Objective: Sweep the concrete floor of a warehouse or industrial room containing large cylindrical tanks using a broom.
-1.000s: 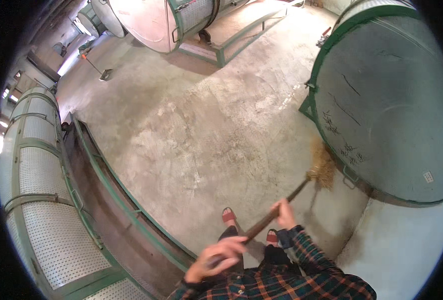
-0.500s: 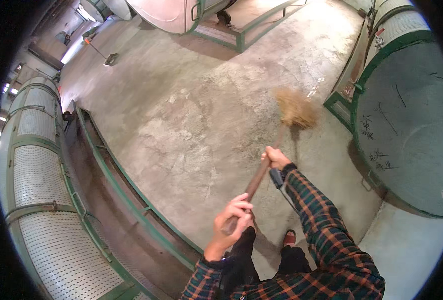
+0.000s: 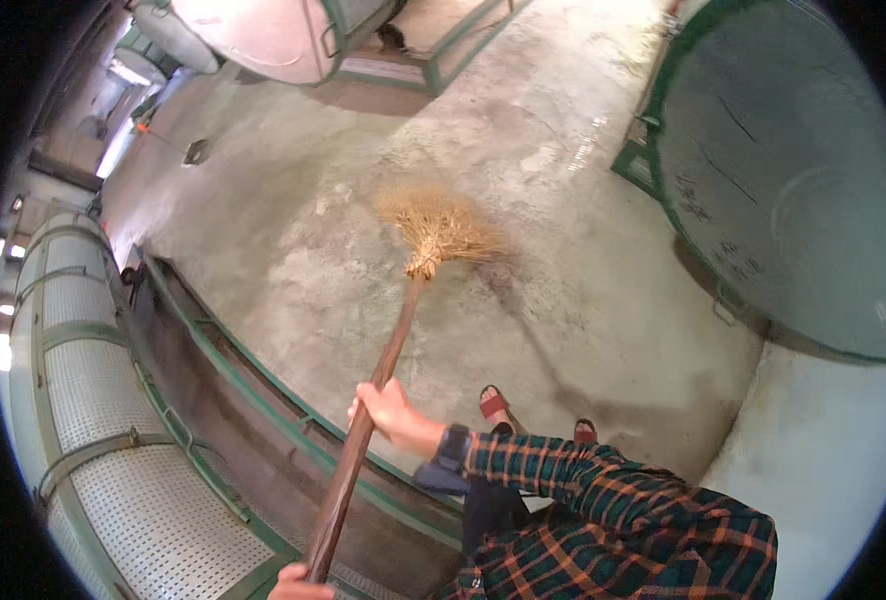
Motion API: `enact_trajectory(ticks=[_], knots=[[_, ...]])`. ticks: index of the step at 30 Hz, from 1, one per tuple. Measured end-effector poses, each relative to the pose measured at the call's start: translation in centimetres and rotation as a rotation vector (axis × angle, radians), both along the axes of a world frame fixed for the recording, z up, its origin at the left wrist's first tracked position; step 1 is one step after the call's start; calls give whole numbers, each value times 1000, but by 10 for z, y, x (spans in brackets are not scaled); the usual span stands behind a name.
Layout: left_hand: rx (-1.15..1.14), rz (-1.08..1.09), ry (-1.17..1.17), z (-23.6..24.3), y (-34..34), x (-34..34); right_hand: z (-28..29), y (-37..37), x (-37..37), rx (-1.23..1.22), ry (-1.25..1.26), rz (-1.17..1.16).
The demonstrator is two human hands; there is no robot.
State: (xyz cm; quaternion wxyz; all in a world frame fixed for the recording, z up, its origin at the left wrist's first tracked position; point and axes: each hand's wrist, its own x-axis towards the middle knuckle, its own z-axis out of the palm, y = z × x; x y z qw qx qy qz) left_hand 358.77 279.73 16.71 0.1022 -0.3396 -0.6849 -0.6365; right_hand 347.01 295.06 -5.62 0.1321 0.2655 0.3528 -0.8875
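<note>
A straw broom (image 3: 443, 230) with a long brown wooden handle slants across the middle of the head view. Its bristles are fanned out low over the concrete floor; whether they touch it I cannot tell. My right hand (image 3: 393, 413) is closed around the middle of the handle. Down at the lower edge, my left hand (image 3: 303, 585) grips the handle's upper end and is partly cut off by the frame. Both arms come from a plaid shirt, and my feet in red sandals stand below the broom.
To the left lies a long perforated metal drum (image 3: 153, 490) beside a green-framed trough (image 3: 253, 380). A large round green-rimmed drum end (image 3: 793, 190) stands at the right. Another drum (image 3: 263, 35) on a green frame is at the back. A dustpan (image 3: 196, 152) rests on the floor far left.
The broom head has swept from the right to the left across the floor. Both my hands have moved left and down with the handle, and the view has shifted a little.
</note>
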Motion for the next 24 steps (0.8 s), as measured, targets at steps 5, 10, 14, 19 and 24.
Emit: enact_trajectory(ticks=[5,10,14,19,24], knots=[[174,-20,-106,0,26,20,10,58,74,-62,-63,-235],[148,-315,-288,-32,119,24,-26,165,161,-19,-218,-544],[94,-516,-551,-68,191,52,-36,250,252,40,-290,-781],[-78,-990,-576,-109,305,117,-71,347,398,136,-364,-1028],[-311,-1405,-423,-137,381,177,-154,350,522,40,-371,-1200]])
